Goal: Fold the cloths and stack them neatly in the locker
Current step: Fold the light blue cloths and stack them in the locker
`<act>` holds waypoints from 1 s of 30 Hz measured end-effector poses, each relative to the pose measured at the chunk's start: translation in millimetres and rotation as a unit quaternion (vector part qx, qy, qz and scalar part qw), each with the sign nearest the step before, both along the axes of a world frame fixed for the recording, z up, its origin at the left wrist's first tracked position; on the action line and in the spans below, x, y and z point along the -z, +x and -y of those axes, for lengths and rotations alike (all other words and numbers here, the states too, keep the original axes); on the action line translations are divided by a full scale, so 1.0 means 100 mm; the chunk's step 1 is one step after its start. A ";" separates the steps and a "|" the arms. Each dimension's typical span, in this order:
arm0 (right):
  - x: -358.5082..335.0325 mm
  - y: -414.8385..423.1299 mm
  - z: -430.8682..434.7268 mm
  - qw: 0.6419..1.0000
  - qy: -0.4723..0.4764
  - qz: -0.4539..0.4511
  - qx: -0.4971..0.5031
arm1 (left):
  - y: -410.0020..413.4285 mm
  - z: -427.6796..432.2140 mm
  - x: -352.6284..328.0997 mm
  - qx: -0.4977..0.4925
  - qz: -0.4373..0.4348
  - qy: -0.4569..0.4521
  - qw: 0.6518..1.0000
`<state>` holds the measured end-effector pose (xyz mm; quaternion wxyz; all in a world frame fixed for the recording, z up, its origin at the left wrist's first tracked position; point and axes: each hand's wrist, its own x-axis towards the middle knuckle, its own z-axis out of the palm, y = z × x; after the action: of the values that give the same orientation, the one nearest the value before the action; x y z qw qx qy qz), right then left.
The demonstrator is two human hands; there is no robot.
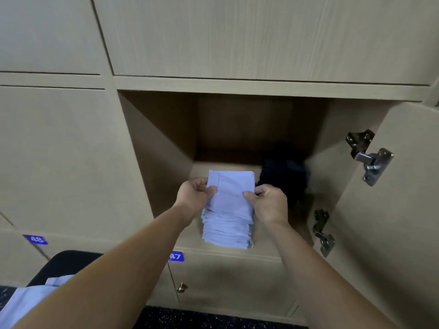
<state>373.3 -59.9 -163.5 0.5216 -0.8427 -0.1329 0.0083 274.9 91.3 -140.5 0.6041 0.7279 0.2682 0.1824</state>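
Two hands are being held inside the open locker (161, 148): a folded pale cloth (231, 191) is being pinched by the left hand (193, 194) and the right hand (270, 201) at its sides, over the pale stack (226, 230) near the shelf's front edge. Dark folded fabric (285, 176) is being kept just beside it, toward the right wall. More pale cloth (26, 298) is lying at lower left.

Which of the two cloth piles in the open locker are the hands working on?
The pale blue folded stack at the locker's front. Left hand and right hand hold its top cloth. The dark pile behind, to the right, is untouched.
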 end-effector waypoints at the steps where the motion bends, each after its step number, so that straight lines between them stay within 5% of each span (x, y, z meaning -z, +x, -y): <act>1: 0.01 0.05 -0.03 1.000 0.002 -0.002 -0.001 | 0.05 -0.03 0.02 -0.001 0.001 -0.005 1.000; 11: 0.15 0.21 -0.10 1.000 0.007 -0.020 -0.001 | 0.23 -0.12 0.26 0.008 -0.018 0.011 1.000; 23: 0.12 0.09 -0.02 0.983 -0.170 0.061 0.011 | 0.24 -0.15 0.35 -0.007 -0.078 0.169 0.983; 27: 0.06 0.10 -0.05 0.941 -0.237 0.213 -0.113 | 0.20 -0.04 0.30 0.052 -0.060 0.401 0.912; 30: 0.15 0.09 -0.11 0.914 -0.306 0.160 -0.211 | 0.25 0.02 0.37 0.163 -0.146 0.512 0.831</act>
<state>382.2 -48.6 -178.2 0.1962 -0.9034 -0.3805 0.0234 300.1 89.1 -177.4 0.1198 0.9843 0.0987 0.0836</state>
